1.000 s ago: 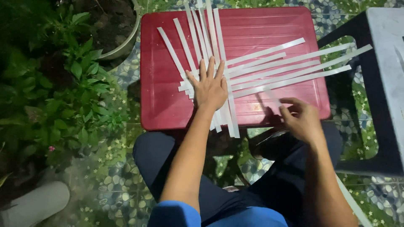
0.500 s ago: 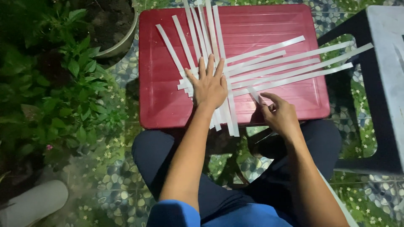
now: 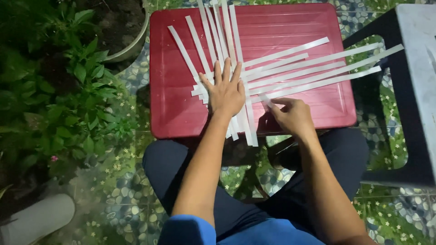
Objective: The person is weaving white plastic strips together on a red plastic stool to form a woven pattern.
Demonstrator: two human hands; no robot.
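Note:
Several long white strips (image 3: 290, 68) lie crossed on a red plastic stool top (image 3: 177, 104), some running up and away, others fanning out to the right. My left hand (image 3: 225, 90) lies flat with fingers spread on the spot where the strips cross, pressing them down. My right hand (image 3: 290, 115) is just to its right near the stool's front edge, fingers curled and pinching the near end of one strip (image 3: 265, 100).
Green leafy plants (image 3: 68, 100) and a pot (image 3: 131, 41) stand on the left. A dark chair with a grey seat (image 3: 418, 68) is on the right. My knees in dark trousers (image 3: 236, 199) are under the stool, above a pebble-patterned floor (image 3: 127, 204).
My right hand has moved up and left from the stool's front edge to the strips and taken hold of a strip's end. My left hand has stayed pressed on the crossing.

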